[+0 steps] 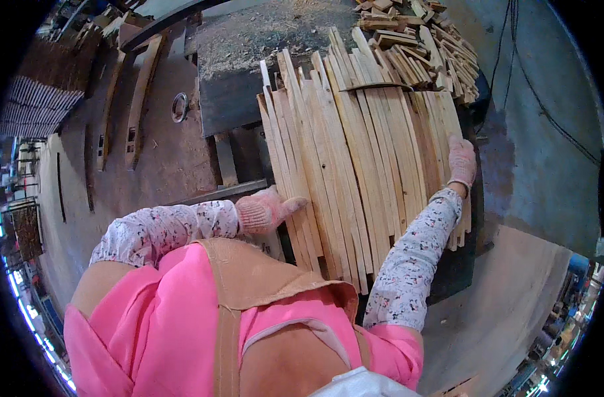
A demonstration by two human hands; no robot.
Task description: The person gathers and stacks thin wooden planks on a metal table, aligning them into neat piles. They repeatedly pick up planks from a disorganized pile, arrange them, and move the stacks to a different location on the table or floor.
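Note:
A broad row of pale wooden strips lies side by side on a dark table in front of me, their ends uneven. My left hand, in a pink knitted glove, is at the row's left edge with its thumb stretched out over the outer strips. Some of its fingers are hard to make out. On the opposite side, my right hand, gloved alike, lies along the right edge with its fingers extended. Neither hand lifts a strip. A thin, dark curved bar crosses the strips toward their far ends.
Short wood offcuts are heaped beyond the strips at the far right. Sawdust covers the far surface. Slotted wooden beams and a metal ring lie to the left. Black cables hang at the right.

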